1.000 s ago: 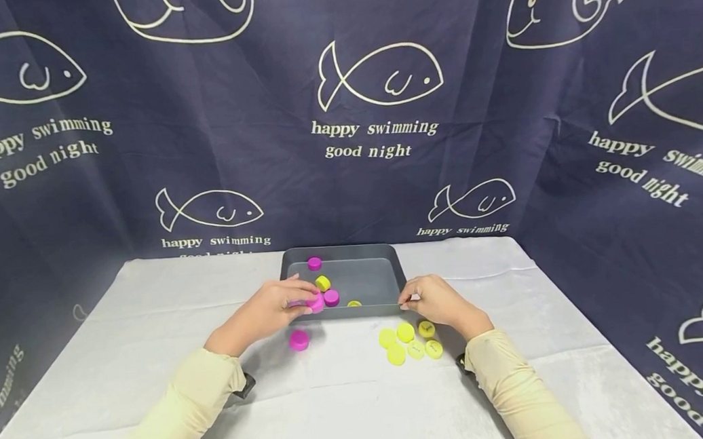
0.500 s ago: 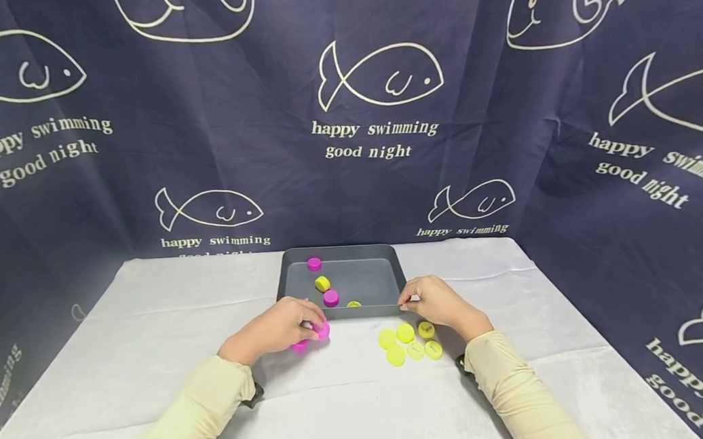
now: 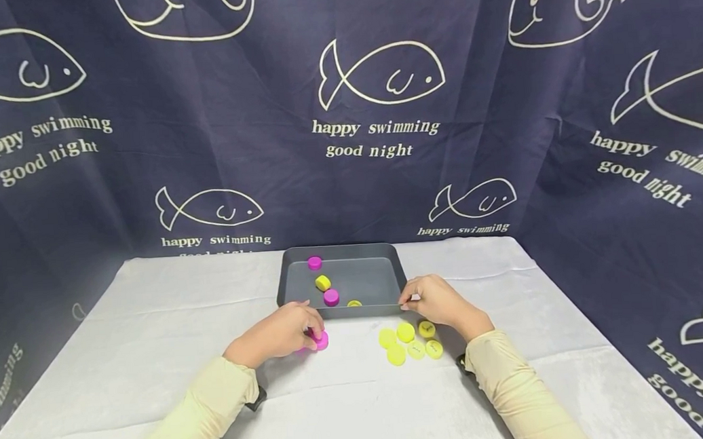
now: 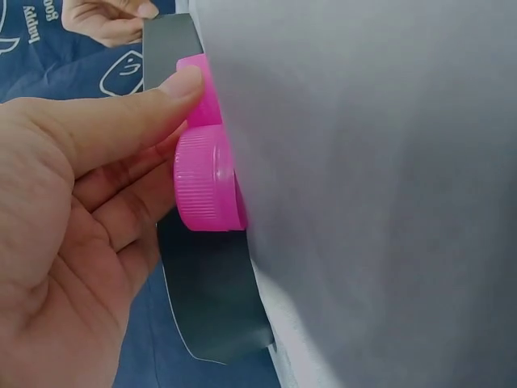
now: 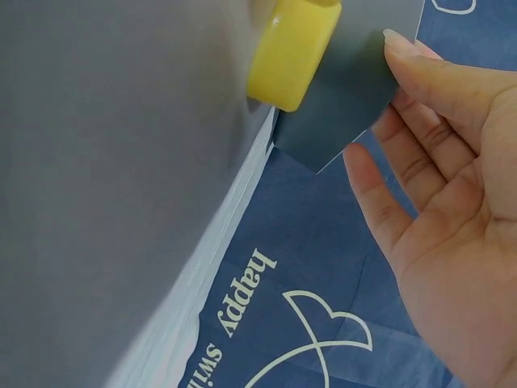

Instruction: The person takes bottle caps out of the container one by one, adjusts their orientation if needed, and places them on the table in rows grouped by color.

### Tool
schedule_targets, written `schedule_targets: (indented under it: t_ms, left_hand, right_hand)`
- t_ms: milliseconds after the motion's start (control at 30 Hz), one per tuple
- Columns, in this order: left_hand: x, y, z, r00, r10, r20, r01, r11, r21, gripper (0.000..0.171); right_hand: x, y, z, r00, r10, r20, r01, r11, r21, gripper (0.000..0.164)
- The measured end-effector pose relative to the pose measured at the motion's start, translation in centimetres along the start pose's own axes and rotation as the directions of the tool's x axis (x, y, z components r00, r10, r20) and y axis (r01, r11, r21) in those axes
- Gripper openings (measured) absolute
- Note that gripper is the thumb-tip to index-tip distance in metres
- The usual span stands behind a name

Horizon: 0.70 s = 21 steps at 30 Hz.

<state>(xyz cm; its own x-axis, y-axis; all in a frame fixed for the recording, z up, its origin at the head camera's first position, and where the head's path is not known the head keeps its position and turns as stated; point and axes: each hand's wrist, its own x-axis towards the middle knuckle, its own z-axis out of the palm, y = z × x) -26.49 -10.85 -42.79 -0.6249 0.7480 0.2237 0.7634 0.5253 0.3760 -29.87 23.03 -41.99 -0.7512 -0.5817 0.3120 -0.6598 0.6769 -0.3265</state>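
My left hand (image 3: 279, 330) pinches a pink bottle cap (image 3: 321, 342) down at the table, in front of the tray's left part. In the left wrist view the thumb lies on this cap, and a second pink bottle cap (image 4: 206, 182) with a ribbed side stands right beside it. A dark grey rectangular tray (image 3: 367, 273) lies behind both caps. At the tray's front right corner, my right hand (image 3: 435, 301) pinches the rim; the right wrist view has the thumb on the tray wall (image 5: 347, 105).
Inside the tray are two pink caps (image 3: 331, 298) and two yellow caps (image 3: 323, 283). Several yellow caps (image 3: 405, 332) lie grouped on the white tablecloth (image 3: 365, 409) before the right hand. A dark blue fish-print curtain (image 3: 228, 119) stands behind the table and along both sides.
My left hand has come out of the tray's front left area toward me, bringing a pink cap down to the table beside the other. My right hand keeps its place at the rim.
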Motion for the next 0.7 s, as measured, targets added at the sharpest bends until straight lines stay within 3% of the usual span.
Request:
schedule_targets:
  t_ms: [567, 700]
  left_hand:
    - [-0.17, 0.08, 0.29, 1.000, -0.013, -0.012, 0.014, 0.998, 0.067, 0.010]
    - [-0.24, 0.11, 0.07, 1.000, -0.013, -0.026, 0.014, 0.999, 0.043, 0.007]
  right_hand:
    - [0.02, 0.28, 0.17, 1.000, -0.004, -0.011, 0.005, 1.000, 0.005, 0.008]
    - [0.11, 0.24, 0.21, 1.000, 0.009, -0.003, -0.009, 1.000, 0.012, 0.007]
